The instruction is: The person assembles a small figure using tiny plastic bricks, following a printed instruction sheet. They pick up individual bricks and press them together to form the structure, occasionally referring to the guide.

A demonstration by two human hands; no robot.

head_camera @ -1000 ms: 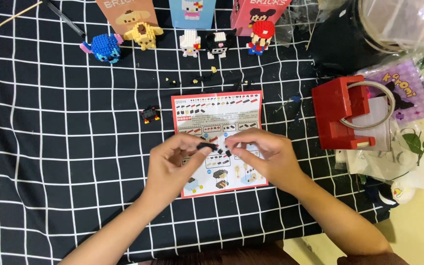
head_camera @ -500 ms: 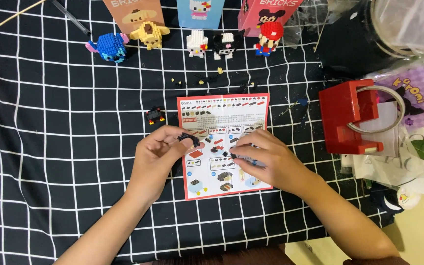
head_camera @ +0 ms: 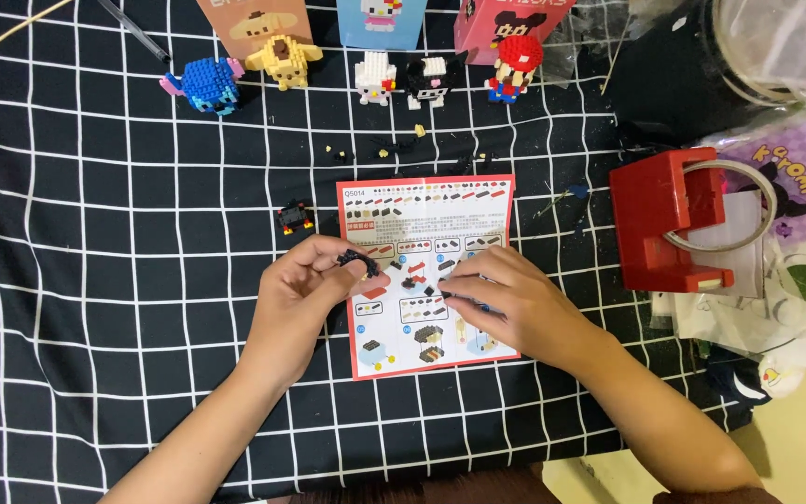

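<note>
My left hand point(head_camera: 302, 294) pinches a small black brick assembly point(head_camera: 358, 260) between thumb and fingers, just above the left side of a red-bordered instruction sheet point(head_camera: 440, 210). My right hand point(head_camera: 506, 303) rests on the sheet's middle, its fingertips pressed down on a tiny dark brick point(head_camera: 442, 294). Several loose small bricks lie on the sheet between the two hands. A small black and red brick piece point(head_camera: 296, 217) sits on the cloth left of the sheet.
A black cloth with a white grid point(head_camera: 95, 280) covers the table. Several finished brick figures stand along the far edge, among them a blue one point(head_camera: 207, 84), a yellow one point(head_camera: 284, 60) and a white one point(head_camera: 375, 77). A red holder point(head_camera: 655, 224) sits at right.
The hands have drawn slightly apart. My left hand still holds the black assembly, and my right hand has lowered its fingertips onto the sheet.
</note>
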